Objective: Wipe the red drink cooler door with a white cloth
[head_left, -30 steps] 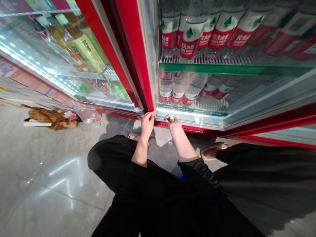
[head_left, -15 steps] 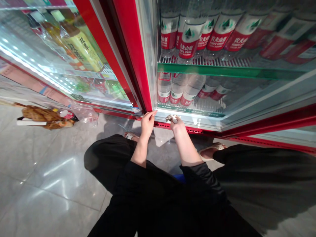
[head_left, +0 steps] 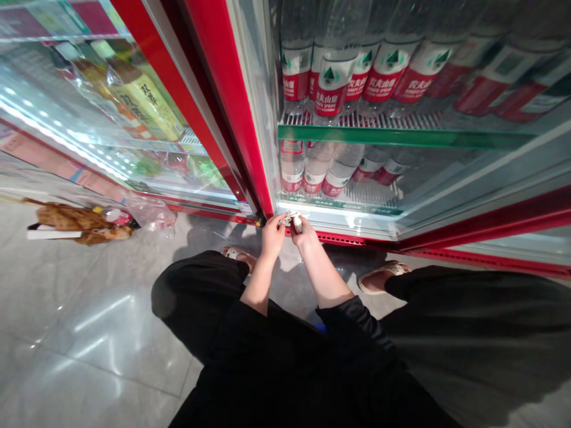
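My right hand [head_left: 304, 230] is closed on a small crumpled whitish wad [head_left: 296, 220], perhaps cloth or paper; its kind is too small to tell. Close beside it, my left hand [head_left: 273, 232] has its fingers bent together at the left end of the same wad, seemingly pinching it. Both hands are low at the front sill [head_left: 330, 219] of a red-framed drinks fridge, near its left corner. Behind them, on the lower shelf, stand several clear water bottles [head_left: 314, 175] with red and white labels.
More water bottles [head_left: 332, 83] fill the shelf above, behind a green shelf edge [head_left: 401, 135]. On the left, a second fridge holds tea bottles [head_left: 151, 107]. A brown bag [head_left: 84, 220] and clear plastic [head_left: 154, 215] lie on the grey tiled floor [head_left: 89, 315]. My knees are spread to both sides.
My right hand has moved left with the whitish wad, and my left hand has come to meet it, its fingers now at the wad. The view has shifted slightly.
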Demonstrator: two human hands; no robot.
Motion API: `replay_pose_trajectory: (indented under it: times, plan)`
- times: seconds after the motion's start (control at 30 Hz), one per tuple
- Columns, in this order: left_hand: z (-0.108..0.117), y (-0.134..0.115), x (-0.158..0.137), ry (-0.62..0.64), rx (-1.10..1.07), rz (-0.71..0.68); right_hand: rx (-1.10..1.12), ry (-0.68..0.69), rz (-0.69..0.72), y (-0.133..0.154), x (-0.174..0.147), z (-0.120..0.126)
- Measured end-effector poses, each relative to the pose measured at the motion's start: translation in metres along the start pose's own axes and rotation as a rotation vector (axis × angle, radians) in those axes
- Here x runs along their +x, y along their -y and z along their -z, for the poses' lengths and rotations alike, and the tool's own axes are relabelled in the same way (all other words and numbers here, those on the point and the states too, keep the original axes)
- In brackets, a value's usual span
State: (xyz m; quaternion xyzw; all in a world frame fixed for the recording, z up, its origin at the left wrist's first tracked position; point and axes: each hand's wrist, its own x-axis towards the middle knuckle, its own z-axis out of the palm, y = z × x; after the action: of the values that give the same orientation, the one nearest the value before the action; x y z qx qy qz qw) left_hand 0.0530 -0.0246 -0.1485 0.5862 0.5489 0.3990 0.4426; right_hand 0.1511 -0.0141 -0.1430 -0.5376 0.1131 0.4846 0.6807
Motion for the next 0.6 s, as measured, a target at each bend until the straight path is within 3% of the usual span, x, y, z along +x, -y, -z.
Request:
replay_pose_trajectory:
  times: [0.17, 0.33, 0.47, 0.6]
  plan:
    - [-0.018, 0.002, 0.001, 0.027, -0.124, 0.104, -0.125, -0.119, 0.166, -0.011, -0.013, 0.005]
    - [-0.021, -0.002, -0.006, 0.061, -0.260, 0.144, -0.219, -0.050, 0.405, -0.014, -0.040, 0.016]
    - [-0.014, 0.001, -0.005, 0.075, -0.313, 0.160, -0.246, -0.017, 0.459, -0.014, -0.045, 0.018]
    - [0.001, 0.006, 0.004, 0.029, -0.327, 0.161, -0.212, -0.128, 0.438, -0.017, -0.031, 0.001]
